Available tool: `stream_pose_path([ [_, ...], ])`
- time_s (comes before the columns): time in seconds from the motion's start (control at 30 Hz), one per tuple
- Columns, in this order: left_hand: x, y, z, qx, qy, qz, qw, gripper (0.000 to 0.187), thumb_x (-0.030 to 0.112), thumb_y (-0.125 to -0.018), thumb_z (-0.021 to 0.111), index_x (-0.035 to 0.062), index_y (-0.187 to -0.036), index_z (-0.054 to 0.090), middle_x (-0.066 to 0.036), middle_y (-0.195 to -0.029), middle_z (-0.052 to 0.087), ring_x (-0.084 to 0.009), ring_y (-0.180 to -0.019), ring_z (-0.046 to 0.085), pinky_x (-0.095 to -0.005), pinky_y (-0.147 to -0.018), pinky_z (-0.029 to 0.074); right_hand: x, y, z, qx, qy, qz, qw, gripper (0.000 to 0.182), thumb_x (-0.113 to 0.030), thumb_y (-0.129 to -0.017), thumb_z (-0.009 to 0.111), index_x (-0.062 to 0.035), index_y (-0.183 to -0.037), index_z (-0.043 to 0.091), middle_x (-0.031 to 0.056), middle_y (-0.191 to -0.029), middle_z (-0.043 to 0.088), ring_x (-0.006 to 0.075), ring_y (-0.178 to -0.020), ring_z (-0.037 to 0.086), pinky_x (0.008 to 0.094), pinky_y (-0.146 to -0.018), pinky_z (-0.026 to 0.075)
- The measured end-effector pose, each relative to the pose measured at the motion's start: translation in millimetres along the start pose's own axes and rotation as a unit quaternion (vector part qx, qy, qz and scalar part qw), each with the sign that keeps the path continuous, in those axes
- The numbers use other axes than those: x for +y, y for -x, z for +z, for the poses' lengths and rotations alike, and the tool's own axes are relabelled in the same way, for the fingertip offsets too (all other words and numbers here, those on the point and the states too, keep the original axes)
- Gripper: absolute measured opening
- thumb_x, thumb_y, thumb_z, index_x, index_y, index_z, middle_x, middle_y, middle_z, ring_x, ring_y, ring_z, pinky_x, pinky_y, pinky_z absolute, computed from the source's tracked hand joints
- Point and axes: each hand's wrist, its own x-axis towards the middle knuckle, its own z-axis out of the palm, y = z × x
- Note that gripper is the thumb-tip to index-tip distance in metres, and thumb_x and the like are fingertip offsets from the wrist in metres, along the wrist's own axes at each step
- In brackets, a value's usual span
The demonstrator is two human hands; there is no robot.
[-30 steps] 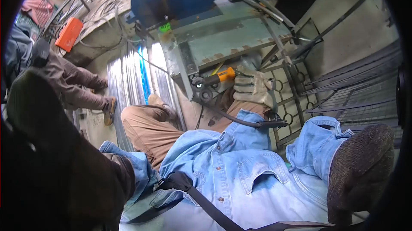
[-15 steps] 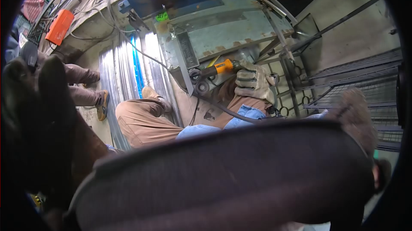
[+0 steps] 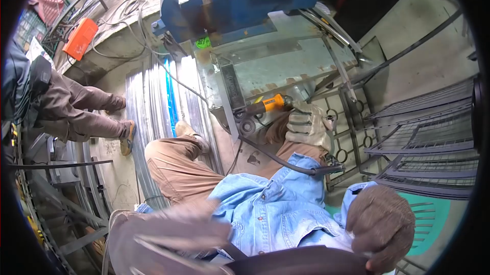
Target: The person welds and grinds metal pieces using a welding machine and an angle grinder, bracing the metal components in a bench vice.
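My right hand (image 3: 383, 224), in a brown glove, is closed with its fingers curled at the right end of a dark curved band (image 3: 306, 260) close to the camera. My left hand (image 3: 176, 231) lies at the lower left near the band's other end; motion smears its fingers. A pale work glove (image 3: 309, 128) rests on my right knee, apart from both hands. Beside it lies an angle grinder (image 3: 270, 103) with an orange body, its head against a metal bar at the bench's corner. A black cable (image 3: 286, 161) runs over my leg.
A greenish metal-topped bench (image 3: 286, 65) stands ahead, with a blue machine part (image 3: 240, 7) behind. Metal strips (image 3: 153, 86) cover the floor at left, near another person's legs (image 3: 84, 104). Dark wire-mesh frames (image 3: 429, 132) stack at right, beside a green plastic seat (image 3: 429, 219).
The dark band has dropped down the view, uncovering my denim shirt. My left hand has moved down and right from the left edge; my right hand has come down and inward.
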Motion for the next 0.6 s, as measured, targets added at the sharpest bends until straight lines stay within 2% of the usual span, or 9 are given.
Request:
stream_pose_path([
  [0.17,7.0,18.2,2.1,0.020,0.001,-0.038,0.999,0.026,0.025,-0.082,0.088,0.0079,-0.097,0.075,-0.024,-0.103,0.076,-0.0362,-0.089,0.078,-0.0446,-0.076,0.065,12.3,3.9,-5.7,0.024,-0.033,0.029,0.999,0.035,-0.024,-0.101,0.073,-0.0034,-0.127,0.062,0.0029,-0.071,0.057,0.0121,-0.057,0.050,0.0304,-0.052,0.040],
  [0.27,-51.2,39.3,-16.9,0.132,-0.176,-0.085,0.972,0.046,0.042,-0.104,0.062,-0.0017,-0.117,0.071,-0.021,-0.113,0.074,-0.0331,-0.110,0.075,-0.0433,-0.096,0.061,38.6,29.9,-22.0,0.136,-0.039,0.100,0.985,0.036,-0.025,-0.102,0.073,-0.0034,-0.129,0.062,0.0030,-0.070,0.057,0.0122,-0.056,0.050,0.0304,-0.051,0.039],
  [0.33,-101.9,60.4,0.0,0.422,-0.092,-0.173,0.885,0.043,0.021,-0.103,0.068,-0.0067,-0.135,0.063,-0.024,-0.129,0.072,-0.0294,-0.118,0.073,-0.0405,-0.105,0.057,77.4,56.3,-36.7,0.299,-0.020,0.219,0.929,0.037,-0.025,-0.102,0.073,-0.0035,-0.130,0.062,0.0031,-0.069,0.057,0.0123,-0.055,0.050,0.0303,-0.051,0.039],
  [0.37,-119.6,48.7,2.5,0.479,-0.071,-0.247,0.840,0.038,0.015,-0.103,0.065,-0.0068,-0.135,0.064,-0.021,-0.127,0.073,-0.0272,-0.119,0.072,-0.0388,-0.107,0.056,102.9,71.7,-48.4,0.335,-0.003,0.272,0.902,0.033,-0.020,-0.103,0.068,-0.0035,-0.130,0.060,0.0026,-0.075,0.057,0.0106,-0.057,0.050,0.0283,-0.053,0.040],
  [0.43,-163.7,72.8,2.6,0.485,-0.006,-0.337,0.807,0.037,0.013,-0.103,0.067,-0.0051,-0.136,0.064,-0.016,-0.128,0.073,-0.0215,-0.115,0.071,-0.0348,-0.104,0.057,151.3,100.9,-49.9,0.457,-0.045,0.452,0.765,0.021,-0.013,-0.100,0.070,-0.0067,-0.119,0.063,0.0032,-0.079,0.060,0.0086,-0.062,0.052,0.0269,-0.057,0.045],
  [0.47,-181.1,86.4,2.0,0.473,0.024,-0.429,0.769,0.038,0.016,-0.104,0.068,-0.0040,-0.136,0.065,-0.013,-0.126,0.073,-0.0184,-0.110,0.071,-0.0334,-0.100,0.057,182.3,118.9,-46.1,0.391,0.089,0.499,0.768,0.021,-0.013,-0.100,0.071,-0.0060,-0.117,0.063,0.0021,-0.081,0.062,0.0087,-0.065,0.056,0.0258,-0.060,0.048],
  [0.5,-211.4,104.3,12.3,0.500,0.092,-0.388,0.769,0.036,0.025,-0.106,0.069,0.0022,-0.134,0.069,-0.001,-0.112,0.072,-0.0046,-0.082,0.057,-0.0196,-0.071,0.046,213.4,136.8,-42.4,0.321,0.222,0.537,0.748,0.020,-0.014,-0.100,0.072,-0.0053,-0.116,0.062,0.0010,-0.082,0.063,0.0088,-0.069,0.061,0.0247,-0.064,0.051],
  [0.57,-231.7,117.9,28.3,0.454,0.064,-0.423,0.782,0.036,0.025,-0.106,0.069,0.0014,-0.132,0.069,-0.006,-0.113,0.075,-0.0115,-0.100,0.067,-0.0230,-0.084,0.052,268.6,174.2,-36.3,0.266,0.255,0.617,0.695,0.025,-0.014,-0.098,0.074,-0.0036,-0.115,0.060,0.0036,-0.089,0.066,0.0111,-0.076,0.065,0.0292,-0.068,0.053],
  [0.6,-240.2,117.7,28.5,0.445,0.125,-0.439,0.770,0.038,0.028,-0.105,0.069,0.0024,-0.132,0.070,-0.007,-0.116,0.075,-0.0157,-0.109,0.069,-0.0283,-0.093,0.053,277.9,166.4,-32.6,0.269,0.259,0.618,0.692,0.025,-0.014,-0.098,0.074,-0.0036,-0.115,0.060,0.0036,-0.089,0.066,0.0111,-0.076,0.065,0.0292,-0.068,0.053],
])
